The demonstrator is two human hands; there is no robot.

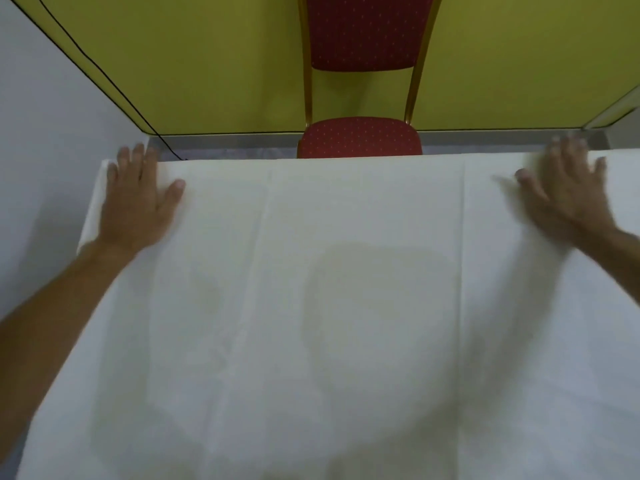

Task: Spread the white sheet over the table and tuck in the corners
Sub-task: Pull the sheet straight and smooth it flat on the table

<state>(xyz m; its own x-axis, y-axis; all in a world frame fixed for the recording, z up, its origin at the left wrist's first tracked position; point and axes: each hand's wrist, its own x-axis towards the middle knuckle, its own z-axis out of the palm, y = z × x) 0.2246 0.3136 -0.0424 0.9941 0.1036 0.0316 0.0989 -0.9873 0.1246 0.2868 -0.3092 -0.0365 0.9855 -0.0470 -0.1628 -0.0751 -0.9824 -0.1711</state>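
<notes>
White sheet (pixel 346 306) covers the table. My left hand (pixel 138 199) at 10 o'clock and right hand (pixel 564 188) at 2, blurred, apparently press flat, fingers spread, holding nothing. Corners untucked.

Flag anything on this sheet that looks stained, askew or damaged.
A faint yellowish patch marks the middle of the white sheet; stain or shadow, I cannot tell. Fold creases run lengthwise.

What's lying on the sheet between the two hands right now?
Only bare white sheet, crossed by two fold creases, lies between the left hand and the right hand. The head view shows this.
</notes>
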